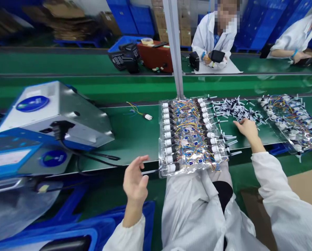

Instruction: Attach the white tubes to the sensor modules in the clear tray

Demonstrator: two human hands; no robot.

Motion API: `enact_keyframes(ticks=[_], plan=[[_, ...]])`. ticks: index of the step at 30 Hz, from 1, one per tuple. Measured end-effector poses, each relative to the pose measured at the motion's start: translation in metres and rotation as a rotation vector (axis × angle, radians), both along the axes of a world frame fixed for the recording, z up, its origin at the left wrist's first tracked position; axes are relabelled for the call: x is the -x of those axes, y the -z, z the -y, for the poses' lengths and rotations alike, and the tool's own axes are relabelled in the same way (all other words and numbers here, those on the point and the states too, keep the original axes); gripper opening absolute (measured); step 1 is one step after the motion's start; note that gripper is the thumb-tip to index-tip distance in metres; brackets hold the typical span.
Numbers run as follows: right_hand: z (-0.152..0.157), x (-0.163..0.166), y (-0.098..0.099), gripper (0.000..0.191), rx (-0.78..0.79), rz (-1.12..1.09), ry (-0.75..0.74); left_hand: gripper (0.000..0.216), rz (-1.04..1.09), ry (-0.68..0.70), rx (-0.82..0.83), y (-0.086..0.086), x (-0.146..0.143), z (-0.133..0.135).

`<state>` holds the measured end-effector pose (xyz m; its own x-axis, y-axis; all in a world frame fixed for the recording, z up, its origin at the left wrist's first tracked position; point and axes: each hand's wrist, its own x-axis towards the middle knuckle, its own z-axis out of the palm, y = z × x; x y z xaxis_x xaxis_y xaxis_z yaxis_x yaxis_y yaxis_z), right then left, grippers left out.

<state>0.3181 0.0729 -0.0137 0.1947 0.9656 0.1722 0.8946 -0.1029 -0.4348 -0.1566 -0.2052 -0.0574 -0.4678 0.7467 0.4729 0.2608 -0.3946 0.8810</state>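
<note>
My left hand [136, 179] is raised at the near left corner of a clear plastic tray [160, 146], fingers apart. Close to its thumb, a thin white strip [150, 172] sticks out from the tray; contact between them cannot be made out. White cylindrical parts with black collars [169, 134] line both sides of the tray, coloured wires [188, 118] between them. To the right, my right hand [247, 130] is at the near edge of a pile of small white-and-black strips [237, 108]. Its thumb stands away from the fingers, and nothing shows in its grasp.
A second filled tray [289, 118] lies at the right. One loose wired part [147, 116] rests left of the first tray. Metal-cased machines [85, 115] with black cables occupy the left. A metal post [175, 48] rises behind the tray; co-workers [215, 38] sit across the line.
</note>
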Motion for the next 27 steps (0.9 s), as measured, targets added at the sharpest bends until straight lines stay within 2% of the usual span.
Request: enact_keyframes(ticks=[2, 5, 8, 10, 12, 15, 18, 20, 22, 23, 25, 27], plan=[[-0.004, 0.003, 0.005, 0.031, 0.045, 0.032, 0.071, 0.055, 0.032, -0.064, -0.04, -0.007, -0.001, -0.001], [-0.007, -0.002, -0.007, 0.02, -0.008, 0.006, 0.055, 0.048, 0.039, -0.097, -0.052, -0.019, -0.001, 0.0], [0.0, -0.014, -0.035, 0.017, -0.109, -0.021, 0.037, 0.042, 0.058, -0.124, -0.117, -0.03, -0.003, 0.001], [0.015, -0.018, -0.059, 0.017, -0.176, -0.041, 0.006, 0.038, 0.072, -0.156, -0.181, -0.037, -0.006, 0.001], [0.038, -0.01, -0.083, 0.016, -0.194, -0.15, -0.058, 0.033, 0.063, -0.169, -0.214, -0.045, -0.012, 0.0], [0.079, 0.025, -0.109, 0.014, -0.133, -0.586, -0.24, 0.024, -0.007, -0.086, -0.177, -0.062, -0.028, -0.002], [0.114, 0.079, -0.117, 0.016, 0.11, -0.85, -0.491, 0.034, -0.143, 0.053, -0.104, -0.082, -0.05, -0.008], [0.13, 0.116, -0.114, 0.021, 0.284, -0.901, -0.647, 0.052, -0.163, 0.157, -0.009, -0.095, -0.061, -0.016], [0.139, 0.149, -0.108, 0.025, 0.415, -0.928, -0.794, 0.071, -0.091, 0.31, 0.076, -0.105, -0.064, -0.024], [0.142, 0.164, -0.105, 0.026, 0.469, -0.942, -0.858, 0.073, -0.069, 0.37, 0.112, -0.109, -0.063, -0.027], [0.145, 0.188, -0.101, 0.028, 0.544, -0.968, -0.95, 0.064, -0.103, 0.405, 0.165, -0.116, -0.055, -0.03], [0.146, 0.208, -0.1, 0.029, 0.559, -0.976, -1.0, 0.042, -0.212, 0.347, 0.188, -0.121, -0.044, -0.03]])
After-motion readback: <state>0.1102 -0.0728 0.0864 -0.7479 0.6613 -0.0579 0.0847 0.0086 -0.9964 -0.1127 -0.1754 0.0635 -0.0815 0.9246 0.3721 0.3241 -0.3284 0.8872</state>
